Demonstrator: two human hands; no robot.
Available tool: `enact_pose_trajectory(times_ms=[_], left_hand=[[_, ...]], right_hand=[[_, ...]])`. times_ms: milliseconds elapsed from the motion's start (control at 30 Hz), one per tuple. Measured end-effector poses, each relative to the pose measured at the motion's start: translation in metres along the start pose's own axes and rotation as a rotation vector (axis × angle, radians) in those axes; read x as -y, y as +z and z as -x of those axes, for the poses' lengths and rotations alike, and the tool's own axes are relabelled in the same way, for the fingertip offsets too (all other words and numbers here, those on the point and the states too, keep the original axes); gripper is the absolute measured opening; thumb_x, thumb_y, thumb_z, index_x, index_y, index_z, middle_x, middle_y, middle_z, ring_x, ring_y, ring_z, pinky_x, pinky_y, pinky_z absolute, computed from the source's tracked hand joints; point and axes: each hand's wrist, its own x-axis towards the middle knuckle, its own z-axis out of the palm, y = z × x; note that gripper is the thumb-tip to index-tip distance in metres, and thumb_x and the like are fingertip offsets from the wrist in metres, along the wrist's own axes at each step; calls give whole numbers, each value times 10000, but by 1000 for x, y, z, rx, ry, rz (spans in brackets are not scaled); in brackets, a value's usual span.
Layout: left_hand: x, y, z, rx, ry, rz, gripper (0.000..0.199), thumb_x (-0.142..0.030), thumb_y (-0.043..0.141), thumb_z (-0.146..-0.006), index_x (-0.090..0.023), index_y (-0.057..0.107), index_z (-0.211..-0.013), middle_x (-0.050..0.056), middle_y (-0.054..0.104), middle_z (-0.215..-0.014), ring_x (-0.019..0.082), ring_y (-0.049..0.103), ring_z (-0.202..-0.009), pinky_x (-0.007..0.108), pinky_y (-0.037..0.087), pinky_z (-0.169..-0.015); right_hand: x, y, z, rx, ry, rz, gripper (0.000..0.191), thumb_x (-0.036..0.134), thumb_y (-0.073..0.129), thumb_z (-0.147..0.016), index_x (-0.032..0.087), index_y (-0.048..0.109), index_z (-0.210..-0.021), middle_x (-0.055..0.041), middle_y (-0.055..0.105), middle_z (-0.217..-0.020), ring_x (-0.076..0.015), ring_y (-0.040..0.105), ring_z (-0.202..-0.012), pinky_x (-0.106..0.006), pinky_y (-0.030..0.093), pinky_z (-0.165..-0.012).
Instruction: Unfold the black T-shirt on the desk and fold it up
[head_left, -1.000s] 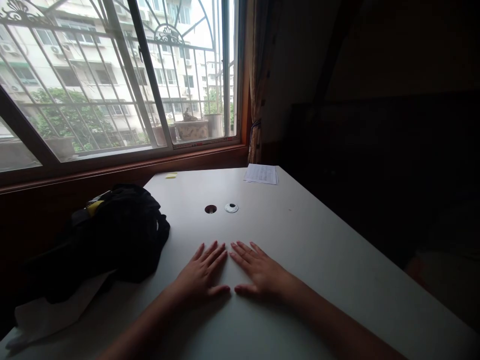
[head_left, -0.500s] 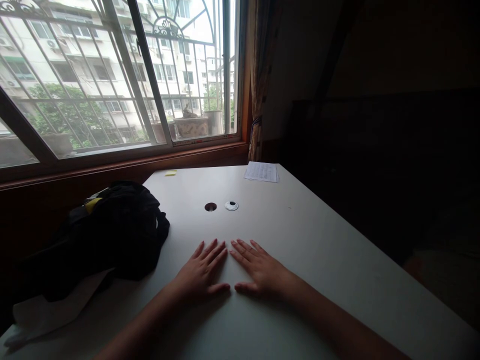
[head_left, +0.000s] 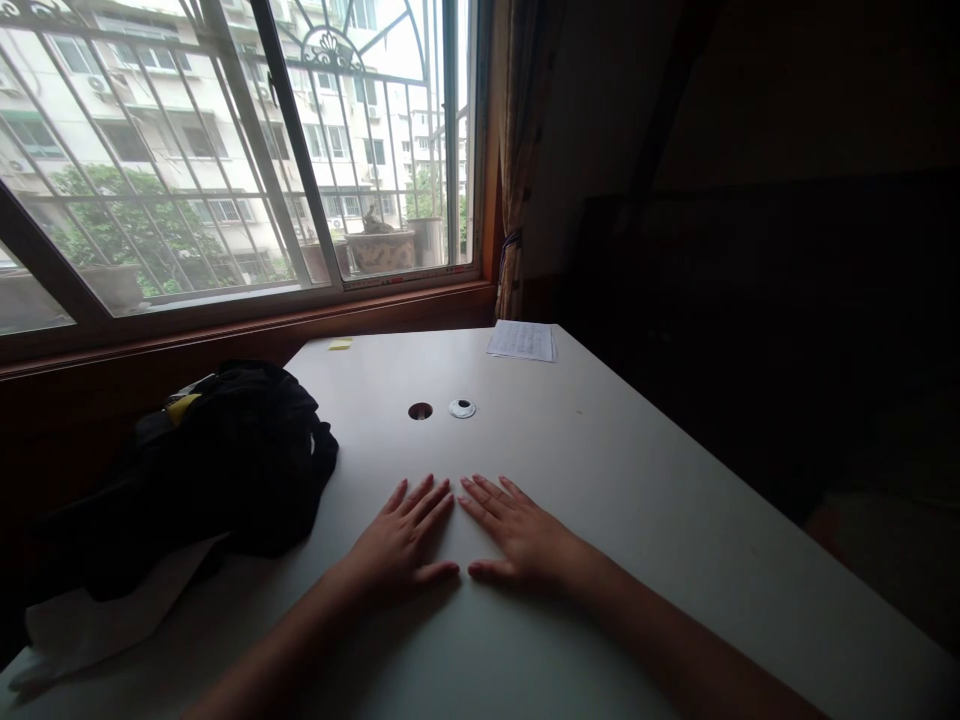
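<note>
My left hand [head_left: 405, 535] lies palm down on the white table [head_left: 637, 480], its fingers stretched out and a little apart. Beside it, my right hand [head_left: 517, 532] rests flat in the same way. The fingertips of the two hands point at each other's side with a narrow gap between them, and the thumbs nearly meet. Neither hand holds anything. Beyond the fingertips are a round hole [head_left: 421, 411] in the tabletop and, just right of it, a white ring-shaped cover [head_left: 462, 409] with a dark opening.
A heap of black cloth [head_left: 247, 460] lies on the left side, with a white sheet [head_left: 127, 620] under it. Printed papers [head_left: 523, 341] and a yellow sticky note [head_left: 340, 344] lie along the far edge. Behind the table stand a barred window [head_left: 225, 150] and a curtain [head_left: 517, 150].
Both hands stay flat in the same place on the table. The whole view has shifted very slightly.
</note>
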Motion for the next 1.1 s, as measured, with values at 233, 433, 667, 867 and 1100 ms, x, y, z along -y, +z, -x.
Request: enact_pose_trajectory(times_ms=[233, 433, 667, 867, 1100], left_hand=[[0, 1, 0, -7, 6, -19, 905, -749, 370, -966, -277, -34, -1624, 57, 99, -1680, 348, 99, -1548, 597, 103, -1248], [1, 1, 0, -13, 9, -29, 911, -749, 379, -962, -276, -29, -1625, 55, 110, -1680, 352, 109, -1546, 604, 124, -1244], [1, 1, 1, -18, 11, -38, 905, -747, 378, -964, -272, -13, -1628, 61, 112, -1680, 345, 111, -1547, 592, 119, -1248], [0, 0, 1, -7, 9, -34, 900, -754, 354, -965, -263, -8, -1627, 48, 87, -1683, 336, 96, -1550, 605, 123, -1247], [1, 1, 0, -12, 5, -35, 906, -760, 356, -960, -271, -16, -1626, 54, 106, -1681, 339, 115, -1548, 599, 124, -1247]], right_hand=[[1, -2, 0, 33, 3, 29, 927, 781, 368, -938, 233, 89, -1631, -58, 23, -1689, -301, 41, -1560, -521, -10, -1259], [0, -1, -1, 35, 3, 36, 929, 787, 363, -934, 239, 88, -1631, -53, 26, -1689, -304, 44, -1560, -524, -11, -1259], [0, -2, -1, 30, 5, 29, 930, 785, 378, -931, 244, 91, -1631, -54, 32, -1690, -306, 48, -1559, -520, -10, -1259], [2, -5, -2, 50, 13, 20, 932, 789, 371, -930, 243, 87, -1630, -46, 22, -1690, -301, 34, -1560, -521, -6, -1260], [0, -2, -2, 28, 5, 21, 933, 779, 405, -926, 236, 118, -1629, -67, 54, -1688, -319, 63, -1557, -539, 19, -1259]])
